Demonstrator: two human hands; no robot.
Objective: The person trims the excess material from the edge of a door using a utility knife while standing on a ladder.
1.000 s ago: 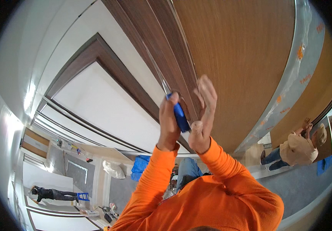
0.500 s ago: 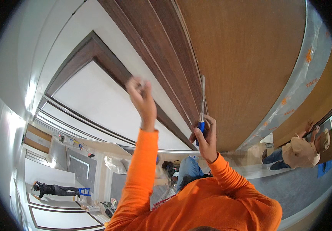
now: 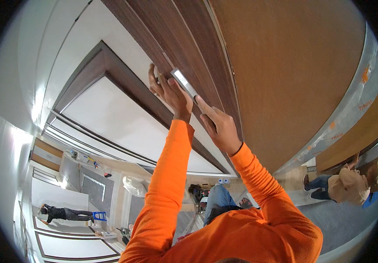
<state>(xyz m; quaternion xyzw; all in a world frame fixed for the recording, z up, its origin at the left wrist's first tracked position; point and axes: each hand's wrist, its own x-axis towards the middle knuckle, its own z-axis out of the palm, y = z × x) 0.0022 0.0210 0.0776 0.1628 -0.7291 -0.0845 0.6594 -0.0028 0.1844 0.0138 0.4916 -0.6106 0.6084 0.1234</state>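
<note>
Just beyond the right grip (image 3: 222,128) lies a metal blade (image 3: 183,82).

Both hands (image 3: 174,97) (image 3: 220,126) raised close together

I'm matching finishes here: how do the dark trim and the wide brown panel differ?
Colour: the dark trim is deep brown; the wide brown panel is lighter. Width: the trim looks narrower than the panel. Surface: the trim has lengthwise lines; the panel looks plain. Both look like wood.
</note>
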